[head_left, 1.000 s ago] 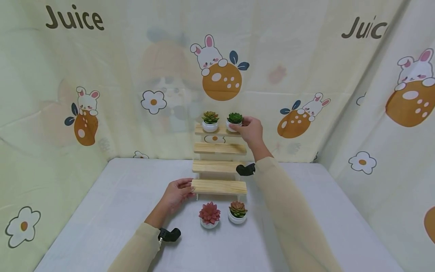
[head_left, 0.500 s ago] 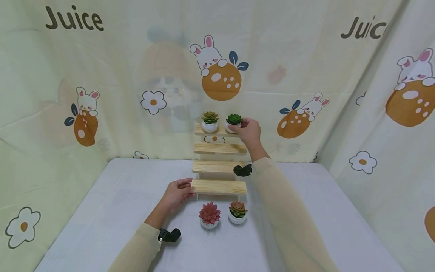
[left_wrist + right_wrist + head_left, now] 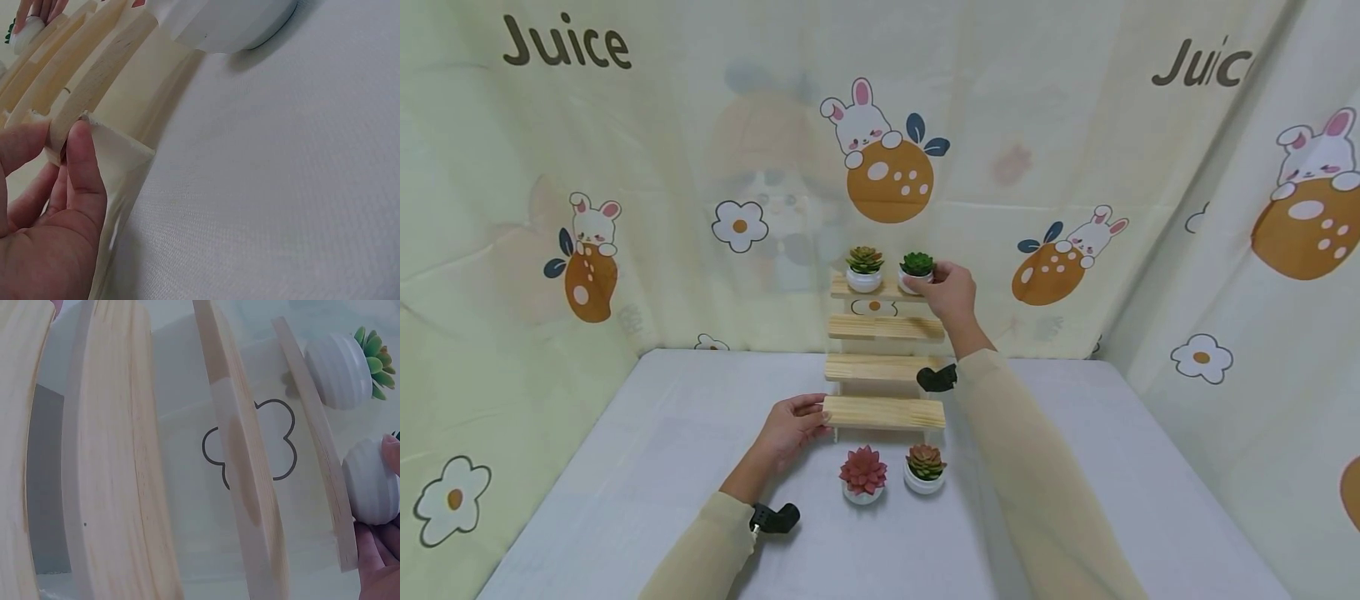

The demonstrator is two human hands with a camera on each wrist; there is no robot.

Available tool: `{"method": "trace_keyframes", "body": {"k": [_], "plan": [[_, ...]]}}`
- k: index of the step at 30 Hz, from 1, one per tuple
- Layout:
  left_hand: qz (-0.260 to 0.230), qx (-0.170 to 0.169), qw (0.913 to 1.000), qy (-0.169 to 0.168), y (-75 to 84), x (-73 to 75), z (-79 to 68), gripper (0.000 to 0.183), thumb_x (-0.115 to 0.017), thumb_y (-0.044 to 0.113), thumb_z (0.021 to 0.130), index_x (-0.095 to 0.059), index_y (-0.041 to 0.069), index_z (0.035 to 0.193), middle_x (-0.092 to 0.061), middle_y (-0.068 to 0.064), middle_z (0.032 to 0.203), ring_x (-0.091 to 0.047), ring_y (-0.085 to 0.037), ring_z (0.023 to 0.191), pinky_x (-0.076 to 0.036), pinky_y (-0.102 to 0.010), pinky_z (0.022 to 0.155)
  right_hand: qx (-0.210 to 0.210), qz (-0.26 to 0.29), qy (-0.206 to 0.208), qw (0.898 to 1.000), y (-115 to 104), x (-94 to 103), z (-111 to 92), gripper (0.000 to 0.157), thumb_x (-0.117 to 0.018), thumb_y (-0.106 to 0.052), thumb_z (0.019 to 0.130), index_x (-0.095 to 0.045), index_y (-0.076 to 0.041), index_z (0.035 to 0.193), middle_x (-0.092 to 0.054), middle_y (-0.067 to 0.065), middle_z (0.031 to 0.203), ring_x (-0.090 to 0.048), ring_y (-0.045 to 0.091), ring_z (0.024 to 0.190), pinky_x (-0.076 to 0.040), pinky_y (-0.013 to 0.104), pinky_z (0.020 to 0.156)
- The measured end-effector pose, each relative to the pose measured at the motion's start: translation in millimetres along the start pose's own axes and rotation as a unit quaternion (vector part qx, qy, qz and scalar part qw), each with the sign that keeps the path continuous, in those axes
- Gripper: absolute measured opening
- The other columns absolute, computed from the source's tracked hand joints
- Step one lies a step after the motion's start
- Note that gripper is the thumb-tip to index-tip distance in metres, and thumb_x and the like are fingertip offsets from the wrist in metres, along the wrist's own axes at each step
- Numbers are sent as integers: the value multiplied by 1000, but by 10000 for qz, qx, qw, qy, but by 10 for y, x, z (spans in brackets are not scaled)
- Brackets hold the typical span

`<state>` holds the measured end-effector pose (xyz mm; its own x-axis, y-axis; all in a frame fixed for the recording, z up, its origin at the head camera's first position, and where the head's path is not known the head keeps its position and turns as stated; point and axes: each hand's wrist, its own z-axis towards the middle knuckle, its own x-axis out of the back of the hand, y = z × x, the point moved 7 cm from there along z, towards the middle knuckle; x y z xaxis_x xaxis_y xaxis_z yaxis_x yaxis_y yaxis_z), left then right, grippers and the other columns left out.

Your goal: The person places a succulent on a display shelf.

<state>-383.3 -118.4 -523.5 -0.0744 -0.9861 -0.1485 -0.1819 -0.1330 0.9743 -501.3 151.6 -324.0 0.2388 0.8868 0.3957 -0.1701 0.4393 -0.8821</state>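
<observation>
A stepped wooden display stand with several pale shelves rises at the middle of the table. My left hand pinches the left end of its lowest shelf; in the left wrist view, thumb and fingers lie on either side of the board. At the top shelf, my right hand grips the white ribbed pot of a green succulent, the pot's base right at the board. To its left on that shelf stands a second potted succulent, green with reddish tips.
In front of the stand, a red potted succulent and a green-and-orange one sit on the white tabletop. A cream curtain printed with rabbits and flowers hangs close behind the stand.
My right hand and forearm have shifted slightly left and down, with the green succulent moving a touch the same way. My left hand has stayed on the lowest shelf.
</observation>
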Motion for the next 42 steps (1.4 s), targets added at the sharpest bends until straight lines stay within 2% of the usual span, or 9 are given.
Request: {"method": "trace_keyframes", "body": {"k": [8,12,15,18,28,38,42], "plan": [[21,-13,10000,-1,2,-3,-1,40,-66,0,97,-59,-3,137,-67,-15,115,-69,-16,93,-64,-33,86,51,29,56,10000,26,1,-14,50,-83,-35,86,-70,-4,123,-68,12,107,-60,26,99,-53,40,85],[36,5,10000,-5,5,-4,-3,41,-66,0,97,-59,-3,137,-67,-14,115,-69,-16,93,-64,-33,86,90,197,61,9997,41,32,-50,56,-83,-35,86,-67,-4,131,-70,15,122,-64,28,112,-55,42,97],[26,2,10000,4,13,-11,-6,41,-66,0,97,-58,-3,137,-67,-14,114,-69,-16,92,-64,-32,84,61,422,64,9991,63,78,-78,63,-83,-33,87,-63,-3,138,-66,16,135,-63,29,124,-53,41,107],[20,-26,10000,7,17,-17,-4,41,-65,-1,97,-58,-3,138,-66,-14,113,-69,-16,92,-64,-31,83,43,596,72,9982,94,128,-111,66,-83,-31,87,-59,-2,141,-62,16,142,-60,29,131,-51,40,111],[66,-110,9999,-3,-12,-2,-8,42,-65,0,97,-57,-4,138,-66,-15,115,-69,-15,92,-64,-31,85,563,865,359,9940,240,335,-334,62,-83,-25,88,-60,4,137,-62,23,140,-60,37,131,-51,42,111],[18,-40,10000,-21,-9,-26,-14,44,-67,2,97,-56,-4,140,-65,-15,116,-68,-15,93,-63,-27,82,380,813,350,9953,451,563,-654,60,-81,-35,88,-62,-8,139,-65,12,139,-61,28,130,-51,38,111],[39,-29,10000,15,-8,-22,-15,45,-66,1,97,-56,-4,140,-66,-14,115,-68,-15,92,-63,-27,81,395,663,241,9967,543,617,-782,62,-81,-39,88,-62,-9,139,-64,11,140,-60,29,132,-51,38,111]]}}
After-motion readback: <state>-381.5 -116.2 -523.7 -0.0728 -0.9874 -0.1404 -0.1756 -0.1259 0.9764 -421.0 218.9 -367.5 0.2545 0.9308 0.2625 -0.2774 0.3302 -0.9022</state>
